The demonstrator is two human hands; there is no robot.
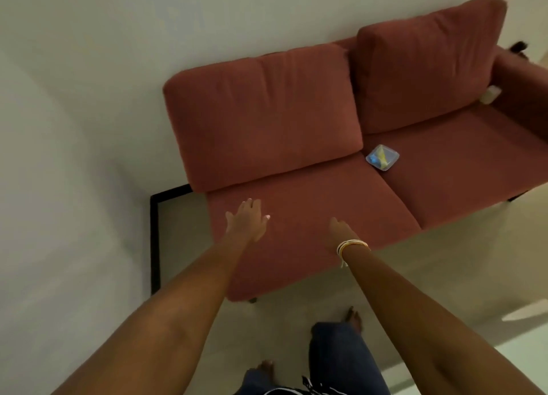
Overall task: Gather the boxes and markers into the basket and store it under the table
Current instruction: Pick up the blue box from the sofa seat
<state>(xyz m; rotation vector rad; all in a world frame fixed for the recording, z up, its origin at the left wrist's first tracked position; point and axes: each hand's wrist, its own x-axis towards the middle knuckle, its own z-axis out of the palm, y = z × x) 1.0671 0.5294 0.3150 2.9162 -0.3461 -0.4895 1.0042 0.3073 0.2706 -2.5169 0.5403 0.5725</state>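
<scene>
A small clear plastic box (pixel 382 157) with blue and yellow contents lies on the red sofa's seat, near the gap between the two seat cushions. My left hand (pixel 247 218) reaches out over the left seat cushion, fingers spread, holding nothing. My right hand (pixel 342 231) stretches forward beside it with bangles on the wrist; its fingers are mostly hidden from this angle and nothing shows in it. Both hands are well short of the box. No basket or markers are in view.
The red sofa (pixel 311 205) stands against a pale wall. A black-framed low table (pixel 154 240) sits at the sofa's left end. A small white object (pixel 490 94) is wedged by the right armrest. My bare feet stand on the light floor.
</scene>
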